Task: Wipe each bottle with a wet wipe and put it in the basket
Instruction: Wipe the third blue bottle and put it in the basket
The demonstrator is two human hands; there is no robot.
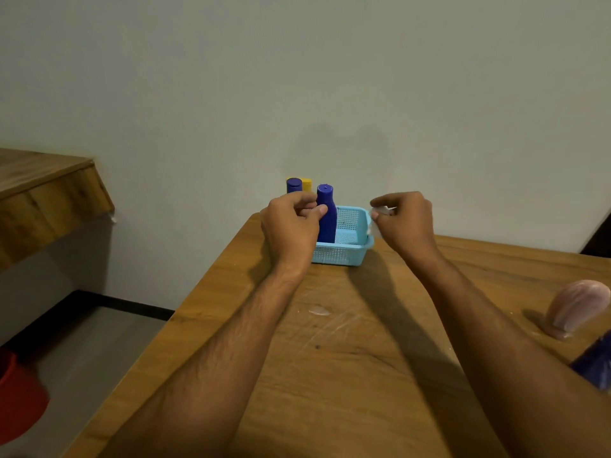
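A light blue mesh basket (350,252) sits at the far end of the wooden table (330,358), against the wall. One dark blue bottle (327,223) stands upright in the basket's left part. My left hand (291,226) is at this bottle's left side, fingers curled, with the thumb on its front. Just right of the basket, my right hand (406,223) pinches a crumpled white wet wipe (380,214). Behind my left hand show the tops of another blue bottle (293,185) and a yellow bottle (307,184); their lower parts are hidden.
A pinkish rounded object (578,305) stands near the table's right edge, with a dark blue object (595,365) just below it, cut off by the frame. A second wooden surface (43,193) is at left, and a red object (16,398) lies on the floor.
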